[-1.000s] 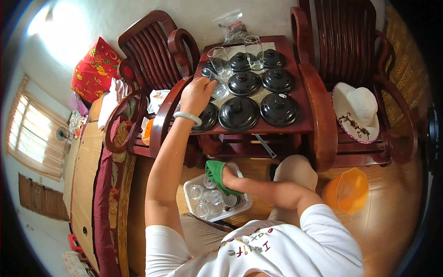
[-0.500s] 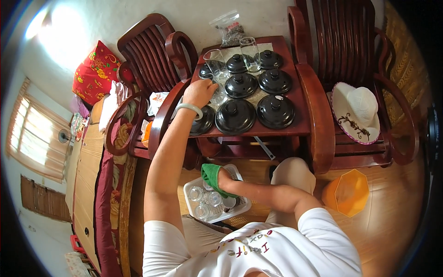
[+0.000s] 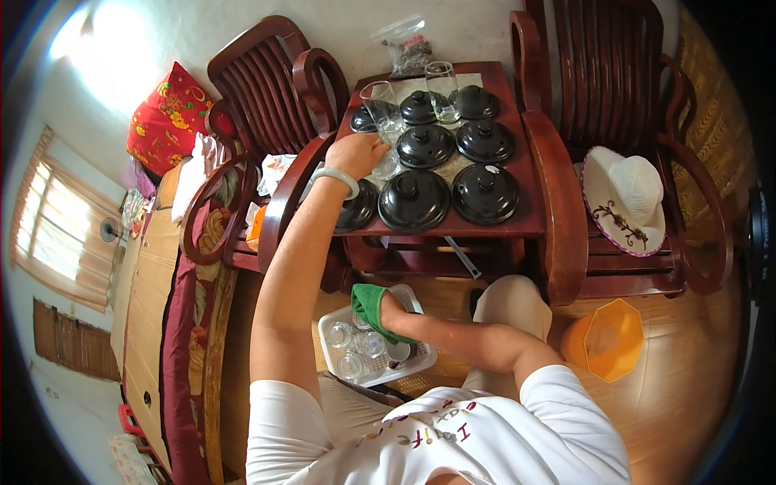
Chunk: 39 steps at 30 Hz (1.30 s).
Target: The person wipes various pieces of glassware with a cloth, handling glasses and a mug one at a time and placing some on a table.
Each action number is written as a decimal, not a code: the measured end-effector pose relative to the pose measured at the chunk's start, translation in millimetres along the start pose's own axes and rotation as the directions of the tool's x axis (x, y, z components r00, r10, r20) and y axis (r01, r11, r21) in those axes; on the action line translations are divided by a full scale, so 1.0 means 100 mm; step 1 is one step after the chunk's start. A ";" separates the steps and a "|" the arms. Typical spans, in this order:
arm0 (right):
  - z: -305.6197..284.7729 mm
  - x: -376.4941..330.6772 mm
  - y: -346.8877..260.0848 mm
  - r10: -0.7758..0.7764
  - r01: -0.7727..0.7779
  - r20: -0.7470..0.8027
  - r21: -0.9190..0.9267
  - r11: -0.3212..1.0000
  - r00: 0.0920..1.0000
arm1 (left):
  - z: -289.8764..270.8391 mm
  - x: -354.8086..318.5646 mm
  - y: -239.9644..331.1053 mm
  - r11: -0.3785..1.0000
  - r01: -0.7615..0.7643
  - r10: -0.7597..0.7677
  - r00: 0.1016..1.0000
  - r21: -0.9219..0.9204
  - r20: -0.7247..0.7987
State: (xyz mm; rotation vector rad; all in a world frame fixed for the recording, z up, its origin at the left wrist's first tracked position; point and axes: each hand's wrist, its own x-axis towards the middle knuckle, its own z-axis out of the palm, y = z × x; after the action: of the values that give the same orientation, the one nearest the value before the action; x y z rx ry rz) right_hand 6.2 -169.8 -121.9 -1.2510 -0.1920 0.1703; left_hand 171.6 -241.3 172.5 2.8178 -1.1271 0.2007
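Note:
My left hand [image 3: 357, 155], a pale bangle at its wrist, is over the left side of the dark red table [image 3: 525, 214]. Its fingers are curled at a clear drinking glass [image 3: 389, 167], which it partly hides. Just beyond that stands a tall clear glass [image 3: 378, 103], and another tall glass [image 3: 441, 90] is farther right. Around them lie several shiny black lids with knobs, one of them a large lid [image 3: 414, 200] at the near edge. A green cloth [image 3: 369, 305] wraps my right hand [image 3: 394, 314] above a white plastic basket [image 3: 329, 330]; the cloth covers the fingers. Several clear glass jars [image 3: 350, 365] sit inside the basket.
Wooden armchairs flank the table: a left chair [image 3: 263, 81] and a right chair [image 3: 558, 186] bearing a white hat [image 3: 634, 190]. A clear bag [image 3: 411, 52] of dark bits rests at the table's back. An orange bin [image 3: 602, 343] stands on the floor at right.
My left hand has shifted slightly right at the glass on the table. The green cloth and my right hand stay nearly still over the basket. The view has tilted a little.

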 end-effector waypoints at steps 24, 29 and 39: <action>0.09 -0.22 -0.98 0.100 -0.136 -0.131 -0.300 0.944 0.986 | -0.02 -1.33 -0.78 0.646 0.016 -0.579 0.662 -0.763 -0.476; 0.00 0.01 -0.70 0.169 -0.139 -0.161 0.185 0.973 0.972 | 0.74 -2.36 -1.29 0.548 0.047 -0.726 0.522 -0.835 -0.448; -0.08 0.04 -1.03 0.219 -0.151 -0.404 0.194 0.969 0.888 | 2.11 -3.45 -1.04 0.454 0.492 -0.841 0.511 -0.743 -0.176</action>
State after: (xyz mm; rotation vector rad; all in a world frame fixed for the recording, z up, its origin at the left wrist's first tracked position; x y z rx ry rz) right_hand 14.2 -207.8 -25.8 -1.1184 0.3155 0.0732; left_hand 14.2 37.6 -95.2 2.1274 0.1842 0.4082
